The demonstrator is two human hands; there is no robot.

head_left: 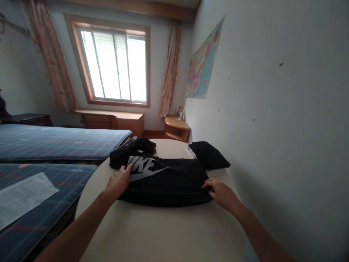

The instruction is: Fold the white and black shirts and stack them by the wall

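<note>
A black garment (pixel 174 178) with grey NIKE lettering lies folded into a wide strip on the pale round table (pixel 174 233). At its left end my left hand (pixel 120 181) pinches the fabric beside the lettering. My right hand (pixel 218 191) has its fingers closed on the right edge. Behind the garment on the left is a crumpled black cloth heap (pixel 136 147). Another black cloth (pixel 208 154), folded flat, rests at the back right on something thin and white.
Two beds with blue plaid mattresses (pixel 62 142) stand left of the table, the nearer one bearing a paper sheet (pixel 25 198). A white wall (pixel 286 145) rises close on the right. Behind are a wooden desk (pixel 128 116) and a corner shelf (pixel 177 123).
</note>
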